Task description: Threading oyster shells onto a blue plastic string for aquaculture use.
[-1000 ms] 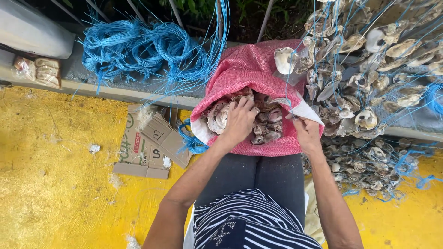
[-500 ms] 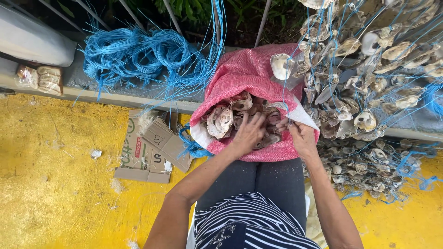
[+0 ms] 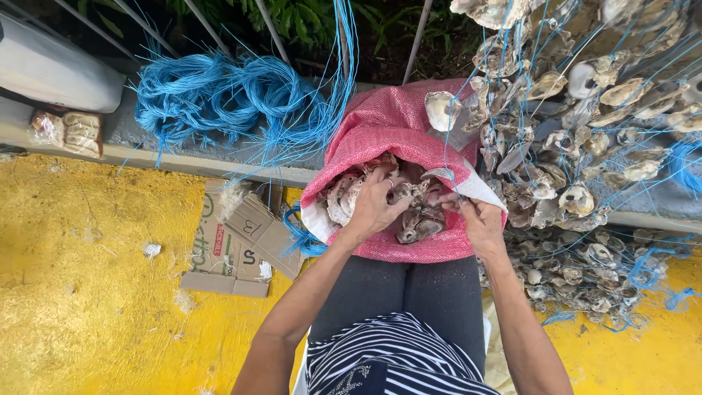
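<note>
A tangle of blue cord (image 3: 234, 99) is piled on the grey ledge (image 3: 146, 143) to the left, with strands running down toward a pink sack (image 3: 387, 124). Flattened cardboard (image 3: 238, 241) lies on the yellow floor (image 3: 80, 292) beside the person's knees. To the right, shells strung on blue line (image 3: 585, 110) hang and are heaped against the ledge, crowding the sack's right edge; one strung shell (image 3: 441, 110) rests on the sack's top. A wrapped packet (image 3: 69, 132) sits at the far left of the ledge.

The sack is held open on the lap, its rim rolled down, and it is filled with loose shells (image 3: 409, 212).

Both forearms are stretched forward over the thighs. The left hand (image 3: 373, 205) is sunk into the sack's mouth, palm down, fingers curled over the shells; whether one is actually gripped cannot be told. The right hand (image 3: 479, 219) is set at the sack's right rim, fingers pinched together on something small near a blue line; what is pinched cannot be made out.
</note>
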